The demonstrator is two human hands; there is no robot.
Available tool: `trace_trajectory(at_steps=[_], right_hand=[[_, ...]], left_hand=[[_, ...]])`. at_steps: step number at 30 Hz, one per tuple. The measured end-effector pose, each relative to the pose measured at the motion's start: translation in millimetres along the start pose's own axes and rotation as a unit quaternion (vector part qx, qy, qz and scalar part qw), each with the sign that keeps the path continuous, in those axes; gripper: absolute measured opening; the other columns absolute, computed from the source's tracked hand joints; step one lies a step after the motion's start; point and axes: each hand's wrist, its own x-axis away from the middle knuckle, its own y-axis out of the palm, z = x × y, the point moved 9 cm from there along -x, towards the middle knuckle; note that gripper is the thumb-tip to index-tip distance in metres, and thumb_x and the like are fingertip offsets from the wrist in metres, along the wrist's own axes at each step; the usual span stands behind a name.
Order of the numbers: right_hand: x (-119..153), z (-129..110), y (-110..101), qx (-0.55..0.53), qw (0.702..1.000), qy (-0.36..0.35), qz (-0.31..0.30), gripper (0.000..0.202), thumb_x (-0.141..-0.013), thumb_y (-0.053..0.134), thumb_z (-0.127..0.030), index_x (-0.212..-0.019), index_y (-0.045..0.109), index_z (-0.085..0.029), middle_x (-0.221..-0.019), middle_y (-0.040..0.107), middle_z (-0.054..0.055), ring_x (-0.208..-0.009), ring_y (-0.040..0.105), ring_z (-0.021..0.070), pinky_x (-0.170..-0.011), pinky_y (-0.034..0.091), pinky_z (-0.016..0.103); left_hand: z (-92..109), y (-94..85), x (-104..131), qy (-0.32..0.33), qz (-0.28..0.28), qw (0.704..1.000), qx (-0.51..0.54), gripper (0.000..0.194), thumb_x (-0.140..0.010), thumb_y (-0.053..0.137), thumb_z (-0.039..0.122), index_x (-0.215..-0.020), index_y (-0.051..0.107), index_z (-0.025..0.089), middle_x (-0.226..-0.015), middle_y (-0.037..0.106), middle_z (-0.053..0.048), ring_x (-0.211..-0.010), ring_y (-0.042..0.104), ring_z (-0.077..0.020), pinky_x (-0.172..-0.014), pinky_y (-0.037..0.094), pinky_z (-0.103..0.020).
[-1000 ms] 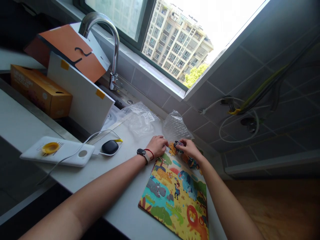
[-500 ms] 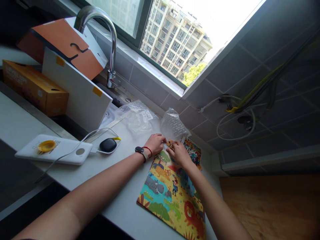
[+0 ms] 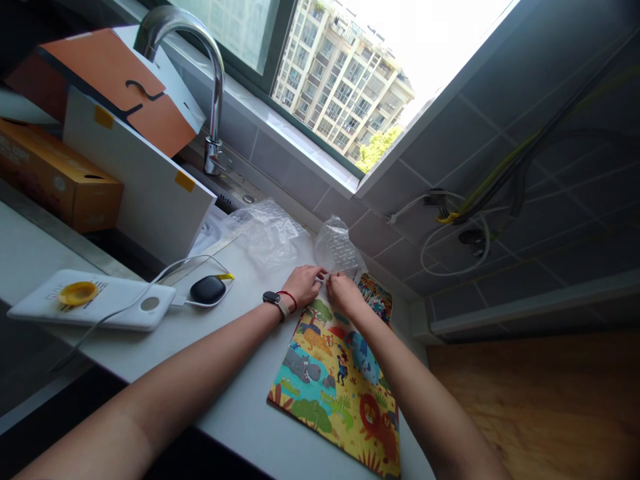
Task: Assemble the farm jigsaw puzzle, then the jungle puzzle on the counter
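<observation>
- A white countertop (image 3: 240,413) runs below a bright window (image 3: 345,73), beside grey wall tiles.
- The colourful animal jigsaw puzzle board (image 3: 340,387) lies flat at 6 o'clock.
- Left hand (image 3: 304,285) and right hand (image 3: 343,293) meet at its 12 o'clock edge, fingers curled; any piece gripped is hidden.
- Crumpled clear bubble wrap (image 3: 300,240) lies just beyond.

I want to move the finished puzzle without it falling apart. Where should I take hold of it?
Probably by the two long edges of the puzzle, a hand coming in from each side. It lies flat on the counter, its near corner close to the counter's front edge, so fingers would likely have to slide underneath there first.
</observation>
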Motion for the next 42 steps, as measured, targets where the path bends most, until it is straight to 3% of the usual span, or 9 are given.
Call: trace_trajectory(at_steps=[6,13,18,25,32,37,42], right_hand=[[-11.8,12.8,-3.3,-0.014,0.999,-0.011,-0.026,0.033,-0.101,0.061,-0.028,-0.132,0.065,-0.017,-0.126,0.071,0.018,-0.102,0.075,0.0271,-0.089,0.054,0.030],[-13.9,17.8,-1.9,-0.017,1.000,0.004,-0.025,0.046,-0.098,0.053,-0.016,-0.144,0.055,-0.014,-0.126,0.071,0.020,-0.107,0.073,0.0294,-0.094,0.052,0.034],[-10.4,35.5,-3.1,-0.030,0.998,0.056,0.013,0.058,-0.096,0.049,-0.011,-0.154,0.047,-0.016,-0.133,0.069,0.021,-0.115,0.071,0.0320,-0.098,0.050,0.036],[-1.2,73.1,1.7,-0.076,0.986,0.129,0.070,0.051,-0.097,0.046,-0.015,-0.147,0.057,-0.015,-0.130,0.073,0.018,-0.116,0.071,0.0296,-0.096,0.051,0.034],[5.4,72.0,14.6,-0.137,0.978,0.081,0.132,0.047,-0.100,0.051,-0.020,-0.146,0.060,-0.020,-0.141,0.067,0.016,-0.120,0.069,0.0296,-0.102,0.051,0.037],[4.3,82.0,4.5,-0.197,0.962,0.043,0.186,0.047,-0.092,0.063,-0.019,-0.139,0.066,-0.021,-0.136,0.072,0.014,-0.124,0.068,0.0286,-0.108,0.051,0.039],[8.0,95.9,0.9,-0.243,0.938,0.052,0.243,0.058,-0.094,0.066,-0.034,-0.148,0.055,-0.017,-0.141,0.069,0.016,-0.123,0.069,0.0301,-0.106,0.053,0.043]], left_hand=[[-2.4,0.4,0.4,-0.012,-0.001,1.000,0.014,0.051,-0.082,0.056,0.005,-0.131,0.065,0.019,-0.110,0.080,-0.004,-0.108,0.074,-0.0246,-0.104,0.055,-0.038],[-3.1,0.0,0.3,-0.026,-0.007,0.999,0.019,0.048,-0.085,0.057,0.006,-0.130,0.064,0.021,-0.111,0.081,-0.003,-0.107,0.074,-0.0228,-0.104,0.054,-0.035],[-2.2,-0.9,0.3,-0.029,-0.009,0.999,0.017,0.047,-0.086,0.057,0.007,-0.129,0.066,0.021,-0.111,0.080,-0.002,-0.109,0.073,-0.0227,-0.105,0.054,-0.035],[-1.4,-1.6,0.4,-0.024,-0.008,1.000,0.009,0.045,-0.085,0.058,0.008,-0.127,0.068,0.021,-0.109,0.081,-0.003,-0.105,0.074,-0.0225,-0.104,0.055,-0.035],[1.6,0.7,-0.3,0.003,-0.011,1.000,-0.011,0.032,-0.086,0.058,0.009,-0.108,0.077,0.021,-0.110,0.080,-0.005,-0.109,0.073,-0.0239,-0.106,0.054,-0.037],[1.9,1.4,-0.4,0.013,-0.012,0.999,-0.028,0.030,-0.086,0.058,0.011,-0.105,0.079,0.020,-0.109,0.080,-0.007,-0.107,0.072,-0.0247,-0.105,0.054,-0.038],[3.0,2.4,-0.3,0.018,-0.012,0.999,-0.036,0.030,-0.087,0.057,0.012,-0.105,0.079,0.020,-0.107,0.080,-0.007,-0.106,0.072,-0.0252,-0.103,0.054,-0.038]])
